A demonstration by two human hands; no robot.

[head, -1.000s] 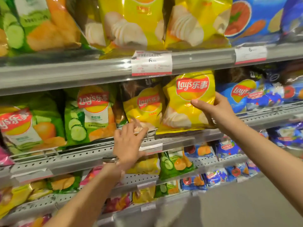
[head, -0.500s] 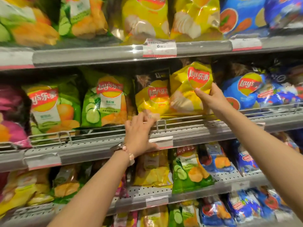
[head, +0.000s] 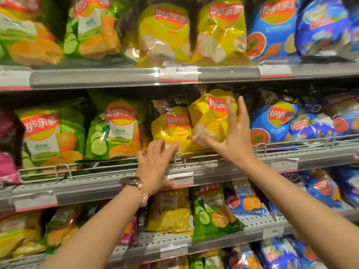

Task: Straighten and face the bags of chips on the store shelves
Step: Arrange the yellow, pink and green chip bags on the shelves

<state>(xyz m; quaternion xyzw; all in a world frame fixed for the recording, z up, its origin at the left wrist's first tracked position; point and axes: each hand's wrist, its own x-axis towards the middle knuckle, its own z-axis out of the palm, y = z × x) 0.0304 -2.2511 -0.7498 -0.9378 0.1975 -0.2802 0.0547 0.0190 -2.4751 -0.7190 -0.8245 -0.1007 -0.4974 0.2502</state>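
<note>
The yellow bag (head: pixel 211 121) is sitting on the middle shelf (head: pixel 116 183), leaning left against a second yellow bag (head: pixel 171 131). The right hand (head: pixel 233 136) is spreading open across its front, fingers straight. The left hand (head: pixel 155 166) is reaching over the wire rail (head: pixel 291 144), fingers relaxed, possibly touching the lower bag's bottom edge.

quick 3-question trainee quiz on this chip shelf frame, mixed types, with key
1. True or false: the right hand has its fingers spread against the tall yellow bag.
2. The left hand reaches for: A) the short yellow bag B) a blue bag C) a price tag on the top shelf.
3. Fill in: left of the yellow bags on the middle shelf stands a ___ cucumber bag.

Key: 1 true; 2 A; 3 green.
</note>
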